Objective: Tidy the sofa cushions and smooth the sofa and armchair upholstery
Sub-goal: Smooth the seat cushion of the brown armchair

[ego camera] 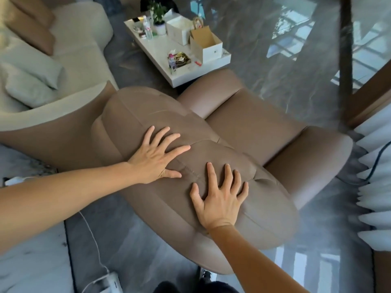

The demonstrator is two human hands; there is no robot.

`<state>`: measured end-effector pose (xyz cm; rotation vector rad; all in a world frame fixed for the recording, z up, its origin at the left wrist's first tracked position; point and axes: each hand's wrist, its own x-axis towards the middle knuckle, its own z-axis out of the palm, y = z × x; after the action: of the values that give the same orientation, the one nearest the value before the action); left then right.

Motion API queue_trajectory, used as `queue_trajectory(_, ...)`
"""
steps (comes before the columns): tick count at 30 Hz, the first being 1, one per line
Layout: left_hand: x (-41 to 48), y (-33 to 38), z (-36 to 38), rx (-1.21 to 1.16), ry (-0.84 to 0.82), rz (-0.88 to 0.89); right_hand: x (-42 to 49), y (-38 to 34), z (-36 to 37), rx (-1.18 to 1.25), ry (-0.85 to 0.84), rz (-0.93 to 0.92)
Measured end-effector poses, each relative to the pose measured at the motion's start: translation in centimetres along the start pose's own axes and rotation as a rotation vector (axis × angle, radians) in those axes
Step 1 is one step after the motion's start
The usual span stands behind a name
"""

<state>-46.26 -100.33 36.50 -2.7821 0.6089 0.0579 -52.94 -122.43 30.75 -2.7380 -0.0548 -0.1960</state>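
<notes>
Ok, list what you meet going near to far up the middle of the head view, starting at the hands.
Right hand → left hand → armchair backrest → white coffee table → potted plant.

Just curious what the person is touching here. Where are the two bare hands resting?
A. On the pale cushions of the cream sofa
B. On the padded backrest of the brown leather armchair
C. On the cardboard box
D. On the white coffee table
B: the left hand and right hand both lie flat, fingers spread, on the padded backrest of the brown leather armchair, holding nothing.
</notes>
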Motion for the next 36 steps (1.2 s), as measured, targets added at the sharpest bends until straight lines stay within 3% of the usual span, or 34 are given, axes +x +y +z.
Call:
queue_trajectory(16,-6.6,11.0,0.7,-0.059,0.057,-0.140,-6.3,9.8,-3.1,0.020,-0.003,-0.175)
queue_trajectory(23,-9.3,19.5,-2.2,-0.110,-0.094,-0.289,-8.6,15.1,-6.5,-0.059,-0.244,-0.240)
queue_trajectory(36,-2.6,32.8,-6.1,-0.167,-0.145,-0.517,-3.1,29.1,-12.3,-0.003,-0.327,-0.431)
